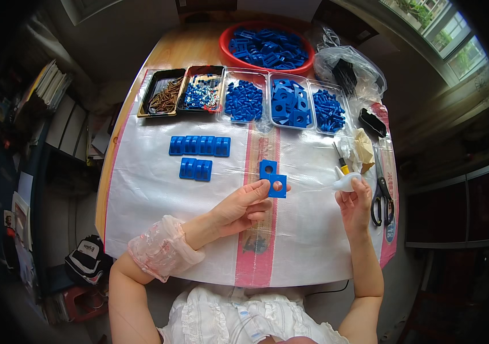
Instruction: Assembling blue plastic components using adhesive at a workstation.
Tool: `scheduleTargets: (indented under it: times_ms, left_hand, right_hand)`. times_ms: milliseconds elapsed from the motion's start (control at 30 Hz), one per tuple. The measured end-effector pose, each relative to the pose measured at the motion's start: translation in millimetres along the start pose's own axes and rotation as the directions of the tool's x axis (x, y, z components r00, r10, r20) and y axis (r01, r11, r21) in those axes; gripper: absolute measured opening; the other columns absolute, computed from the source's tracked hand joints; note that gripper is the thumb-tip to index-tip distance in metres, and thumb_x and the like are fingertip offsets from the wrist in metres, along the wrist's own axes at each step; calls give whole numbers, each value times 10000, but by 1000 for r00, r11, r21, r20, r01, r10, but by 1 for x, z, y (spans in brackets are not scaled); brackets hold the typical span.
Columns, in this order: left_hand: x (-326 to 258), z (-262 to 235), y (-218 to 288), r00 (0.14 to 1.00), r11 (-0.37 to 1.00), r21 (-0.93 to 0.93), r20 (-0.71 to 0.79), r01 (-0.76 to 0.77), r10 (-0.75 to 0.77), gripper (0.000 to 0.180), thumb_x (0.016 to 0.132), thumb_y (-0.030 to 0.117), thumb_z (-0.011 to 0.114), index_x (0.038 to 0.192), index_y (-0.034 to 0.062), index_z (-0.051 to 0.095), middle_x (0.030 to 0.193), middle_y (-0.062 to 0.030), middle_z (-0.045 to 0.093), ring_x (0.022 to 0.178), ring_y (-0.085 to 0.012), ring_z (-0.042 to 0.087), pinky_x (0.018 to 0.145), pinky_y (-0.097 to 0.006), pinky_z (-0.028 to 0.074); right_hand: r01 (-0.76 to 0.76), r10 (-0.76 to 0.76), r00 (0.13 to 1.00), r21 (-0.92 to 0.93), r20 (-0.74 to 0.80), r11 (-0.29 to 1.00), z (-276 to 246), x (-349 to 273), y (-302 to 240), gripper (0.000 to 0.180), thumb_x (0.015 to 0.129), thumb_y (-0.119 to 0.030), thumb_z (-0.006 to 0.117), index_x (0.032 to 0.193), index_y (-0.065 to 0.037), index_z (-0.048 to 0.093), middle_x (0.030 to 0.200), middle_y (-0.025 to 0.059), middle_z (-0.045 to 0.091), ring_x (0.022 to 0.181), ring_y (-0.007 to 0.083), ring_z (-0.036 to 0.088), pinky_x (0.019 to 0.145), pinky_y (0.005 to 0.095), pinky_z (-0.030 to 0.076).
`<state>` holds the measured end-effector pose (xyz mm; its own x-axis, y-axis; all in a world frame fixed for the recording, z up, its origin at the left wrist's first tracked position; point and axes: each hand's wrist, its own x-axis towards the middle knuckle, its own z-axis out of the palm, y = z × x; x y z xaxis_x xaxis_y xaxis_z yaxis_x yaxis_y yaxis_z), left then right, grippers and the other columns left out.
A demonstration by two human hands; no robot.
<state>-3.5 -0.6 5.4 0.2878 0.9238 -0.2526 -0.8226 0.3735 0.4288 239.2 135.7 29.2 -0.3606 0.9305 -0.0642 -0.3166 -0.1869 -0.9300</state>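
My left hand [243, 207] pinches a flat blue square plate [283, 193] with a round hole, between thumb and fingers over the middle of the table. Just beyond it, partly overlapped in view, is a similar blue plate [268, 163]. At the right, my right hand [355, 202] is closed around a small white squeeze bottle [344, 183], its narrow tip pointing up and left. Behind the bottle lies a thin tool with a yellow and black handle [344, 168]. Left of my left hand, blue ribbed blocks stand in two rows, a far row [199, 145] and a shorter near row [195, 169].
Along the back sit trays of brown screws [167, 96], small metal nuts [201, 90], blue pegs [244, 101], blue plates [290, 103] and blue parts [329, 112]. Behind them is a red basin [225, 49]. Black scissors [383, 198] lie at the right edge near crumpled paper [363, 149].
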Motion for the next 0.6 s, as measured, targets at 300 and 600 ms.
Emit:
scheduleTargets:
  times_ms: [300,600]
  left_hand:
    - [1,-1,-1,1000,1000,-11,-12,-2,2,386,991,343,571,1245,54,569,1106,32,593,583,8,315,466,-137,297]
    - [0,0,-1,1000,1000,-13,-5,-3,3,370,989,337,577,1232,58,576,1141,25,590,584,6,317,465,-137,302]
  right_hand:
    - [-9,8,1000,20,17,1000,-1,0,0,179,906,-222,617,870,-53,571,629,-15,544,450,14,369,436,190,306]
    - [-17,16,999,9,35,1000,-3,1,0,174,905,-213,618,897,-43,581,661,-3,574,469,14,389,435,193,308]
